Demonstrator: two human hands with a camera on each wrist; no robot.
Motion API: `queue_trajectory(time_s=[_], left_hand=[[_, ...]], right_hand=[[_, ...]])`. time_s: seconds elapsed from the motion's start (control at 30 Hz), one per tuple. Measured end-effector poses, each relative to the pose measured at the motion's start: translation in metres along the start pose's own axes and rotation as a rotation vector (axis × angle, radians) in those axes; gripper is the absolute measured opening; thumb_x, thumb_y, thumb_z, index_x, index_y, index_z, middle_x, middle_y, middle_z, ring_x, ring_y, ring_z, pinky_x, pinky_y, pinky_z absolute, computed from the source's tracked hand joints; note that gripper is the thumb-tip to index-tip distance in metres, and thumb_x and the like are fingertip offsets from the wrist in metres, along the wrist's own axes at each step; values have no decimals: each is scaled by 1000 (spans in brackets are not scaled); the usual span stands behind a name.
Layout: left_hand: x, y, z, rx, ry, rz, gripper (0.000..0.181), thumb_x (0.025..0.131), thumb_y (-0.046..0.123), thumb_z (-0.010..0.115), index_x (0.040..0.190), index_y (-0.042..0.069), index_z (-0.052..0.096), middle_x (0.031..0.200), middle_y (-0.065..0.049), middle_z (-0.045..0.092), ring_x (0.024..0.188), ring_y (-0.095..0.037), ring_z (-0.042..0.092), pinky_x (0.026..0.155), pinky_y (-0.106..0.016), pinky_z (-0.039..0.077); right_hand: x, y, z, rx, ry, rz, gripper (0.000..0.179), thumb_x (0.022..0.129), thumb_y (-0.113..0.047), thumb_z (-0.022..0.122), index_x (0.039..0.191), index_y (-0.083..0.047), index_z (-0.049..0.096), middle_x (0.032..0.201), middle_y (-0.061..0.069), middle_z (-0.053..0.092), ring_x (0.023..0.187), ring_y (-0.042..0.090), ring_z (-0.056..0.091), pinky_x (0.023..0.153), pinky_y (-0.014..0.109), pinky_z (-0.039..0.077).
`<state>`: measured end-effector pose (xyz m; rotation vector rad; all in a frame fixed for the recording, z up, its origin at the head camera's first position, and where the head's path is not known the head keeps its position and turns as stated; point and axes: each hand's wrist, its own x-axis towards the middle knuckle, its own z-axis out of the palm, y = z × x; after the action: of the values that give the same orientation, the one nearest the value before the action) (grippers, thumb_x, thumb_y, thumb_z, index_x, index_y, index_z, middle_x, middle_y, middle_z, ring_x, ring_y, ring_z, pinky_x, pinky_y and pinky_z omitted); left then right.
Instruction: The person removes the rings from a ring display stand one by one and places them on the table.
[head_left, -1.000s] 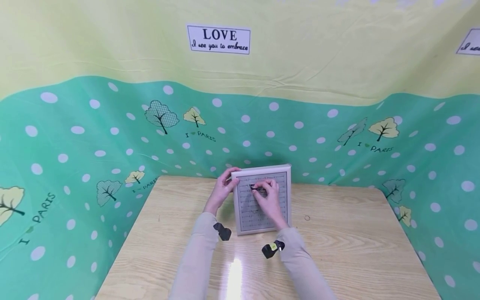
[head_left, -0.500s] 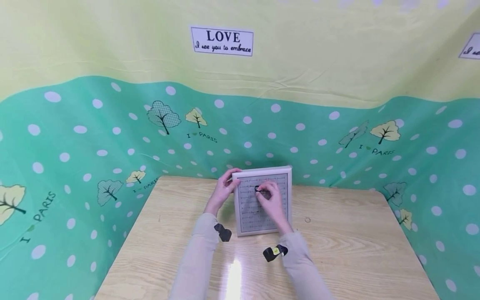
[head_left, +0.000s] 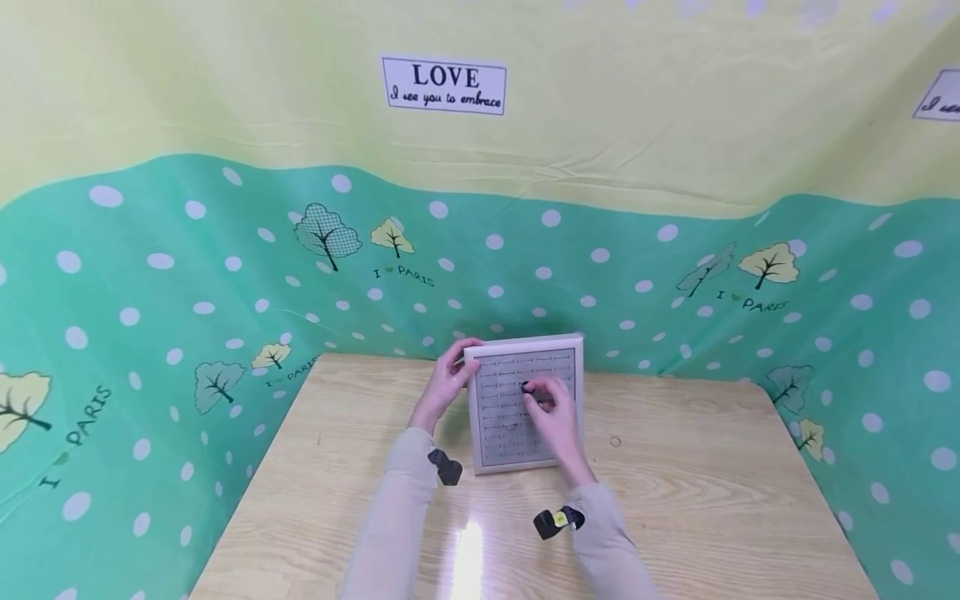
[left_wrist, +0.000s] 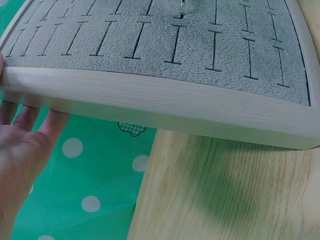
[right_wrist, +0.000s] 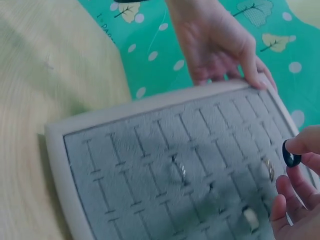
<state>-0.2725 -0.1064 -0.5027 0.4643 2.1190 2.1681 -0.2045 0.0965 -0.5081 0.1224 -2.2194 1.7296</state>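
Note:
A ring display tray [head_left: 491, 417] with a pale frame and grey slotted padding stands tilted on the table. My left hand [head_left: 441, 387] grips its upper left edge, thumb on the front and fingers behind; the left wrist view shows those fingers under the frame [left_wrist: 125, 82]. Between thumb and fingertip, my right hand [head_left: 557, 412] pinches a black ring [right_wrist: 291, 154], held just off the padding. Several rings sit in slots, among them a silver ring [right_wrist: 179, 172], a gold-toned ring [right_wrist: 269, 170] and a wide silver ring [right_wrist: 251, 219].
On the wooden table [head_left: 697, 467], right of the tray, lies a small ring-shaped thing [head_left: 615, 441]. A green and yellow printed cloth [head_left: 645, 258] hangs behind the table and along its sides.
My right hand has moved right and slightly down across the padding, carrying the black ring with it. The left hand keeps its hold on the tray's edge.

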Motion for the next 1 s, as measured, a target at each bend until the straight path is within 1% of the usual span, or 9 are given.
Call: queue_trajectory(time_s=[0.2,0.3,0.37,0.43,0.53,0.6,0.7,0.83,1.0], left_hand=[[-8,17,4,29,0,6,34,97,-1,53,131,-4,47,123,-23,54,107,-35,59,80,-41,55],[-8,18,5,23,3,4,35,97,-1,53,131,-3,48,124,-24,53,108,-37,58,80,-42,55],[-8,18,4,16,-1,4,35,97,-1,53,131,-3,48,124,-25,52,109,-38,58,81,-43,55],[-5,9,3,12,11,10,35,97,-1,54,131,0,49,125,-24,53,108,-38,58,80,-43,55],[-1,-3,2,16,31,11,35,96,1,55,131,4,51,124,-21,54,108,-36,59,80,-42,56],[2,-11,1,14,44,5,35,96,2,56,131,6,52,124,-19,55,108,-35,59,79,-41,56],[1,-7,0,2,27,-13,36,97,2,55,132,4,50,127,-22,53,110,-37,57,81,-41,55],[-5,8,2,11,0,1,36,97,0,53,133,0,48,127,-25,51,111,-39,56,81,-41,55],[-9,17,4,28,-4,22,36,97,0,54,132,-3,47,125,-25,52,109,-37,58,80,-39,55]], right_hand=[[-17,-19,-14,23,23,50,15,82,12,65,96,10,65,99,22,56,84,28,55,70,30,46],[-20,-2,-16,6,43,50,15,82,9,66,96,7,65,99,18,57,84,24,55,70,28,45],[-22,2,-18,16,45,71,15,82,9,66,97,7,65,100,18,58,86,26,56,72,27,45],[-22,16,-19,23,49,73,15,82,8,67,97,5,66,101,16,59,88,26,55,72,26,45],[-26,23,-23,34,60,104,17,81,9,67,97,3,67,100,15,59,88,25,55,74,27,46],[-27,33,-25,12,76,89,17,80,7,68,95,0,68,97,12,59,84,18,54,71,23,45],[-30,23,-32,9,85,79,16,80,11,67,94,4,67,92,17,59,80,22,54,68,21,45],[-35,6,-42,17,75,61,13,79,14,65,92,11,65,94,26,59,83,38,54,66,22,44],[-40,13,-49,5,80,60,13,79,14,65,91,12,65,99,25,59,87,40,54,66,22,44]])
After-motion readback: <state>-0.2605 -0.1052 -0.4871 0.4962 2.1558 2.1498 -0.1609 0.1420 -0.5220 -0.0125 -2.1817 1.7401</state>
